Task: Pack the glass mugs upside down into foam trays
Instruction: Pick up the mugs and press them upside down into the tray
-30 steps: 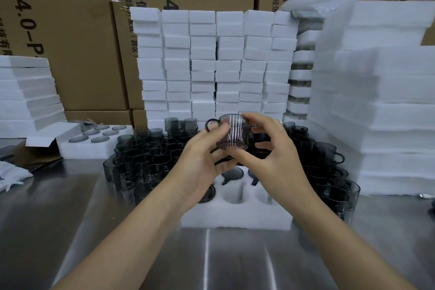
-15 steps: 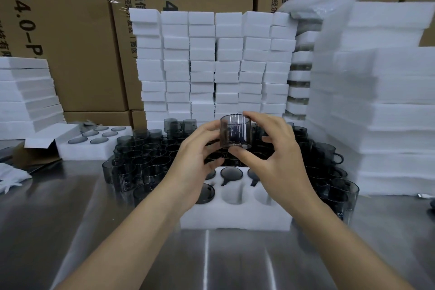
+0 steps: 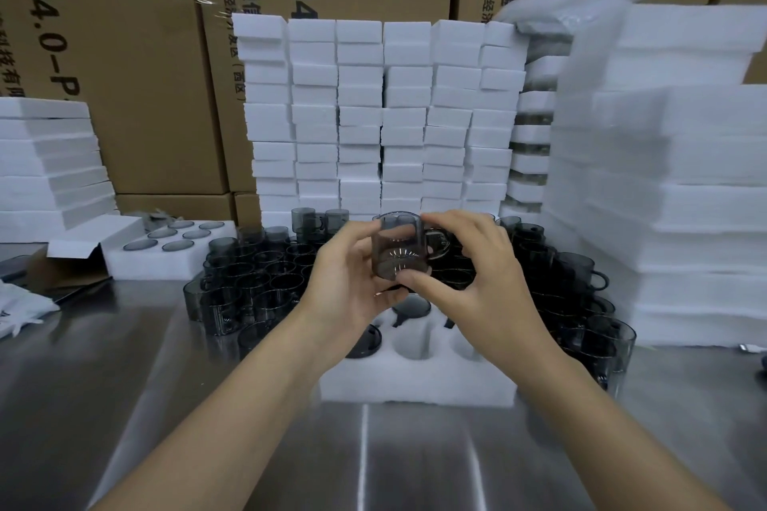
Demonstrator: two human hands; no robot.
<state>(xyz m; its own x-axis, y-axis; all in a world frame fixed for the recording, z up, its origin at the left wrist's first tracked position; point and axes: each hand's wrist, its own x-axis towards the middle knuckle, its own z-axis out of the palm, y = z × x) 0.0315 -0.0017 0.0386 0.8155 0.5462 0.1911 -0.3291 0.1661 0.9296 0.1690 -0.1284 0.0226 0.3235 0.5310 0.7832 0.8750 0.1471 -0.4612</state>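
While both hands hold it in the air over the far rows of the foam tray, the smoke-grey glass mug stands roughly vertical with its handle to the right; which end is up I cannot tell. The left hand curls round its left side and the right hand pinches it, thumb at the lower edge and fingers over the handle side. The hands hide part of the tray. Two of its round pockets show dark mug bases, and the near middle pocket shows bare foam. Loose mugs crowd the steel table on both sides and behind. A filled tray at left shows six bases. Foam blocks stack up behind, foam sheets at right, and cardboard cartons line the back.
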